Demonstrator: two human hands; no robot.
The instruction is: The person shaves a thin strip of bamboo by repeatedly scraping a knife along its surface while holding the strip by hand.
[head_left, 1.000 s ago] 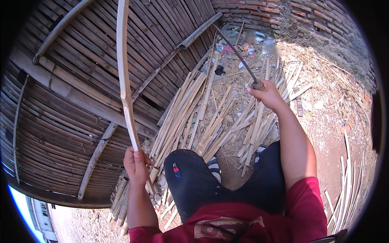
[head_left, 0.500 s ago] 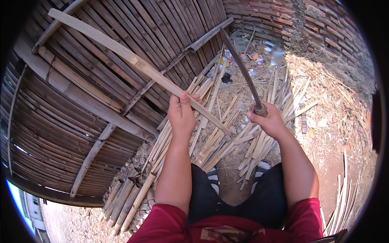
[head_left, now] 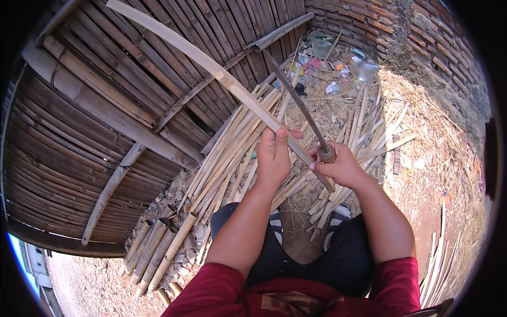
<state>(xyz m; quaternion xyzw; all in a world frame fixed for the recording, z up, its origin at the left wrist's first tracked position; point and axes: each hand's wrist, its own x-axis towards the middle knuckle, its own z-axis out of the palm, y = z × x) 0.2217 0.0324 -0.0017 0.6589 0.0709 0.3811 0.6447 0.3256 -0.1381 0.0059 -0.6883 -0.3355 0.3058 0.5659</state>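
"How far along?"
"Left hand (head_left: 275, 156) closes on a bamboo strip (head_left: 248, 100), which slants away forward-left; right hand (head_left: 338, 165) wraps a long tool's (head_left: 298, 105) handle beside it; cut strips (head_left: 232, 140) lie beyond; the held one looks whole; what's left, I can't tell."

Long pale strip (head_left: 240, 91) slanting through left hand (head_left: 274, 157), barring way forward-left. Its near end crossing narrow gap between hands, leaving little room. Long dark tool (head_left: 296, 100) rising forward-left from right hand (head_left: 338, 165), also obstructing. Slatted wall (head_left: 148, 68) closing off left side. Piled strips (head_left: 227, 153) cluttering space below. Free room opening right of right hand, over brown ground (head_left: 422, 211).
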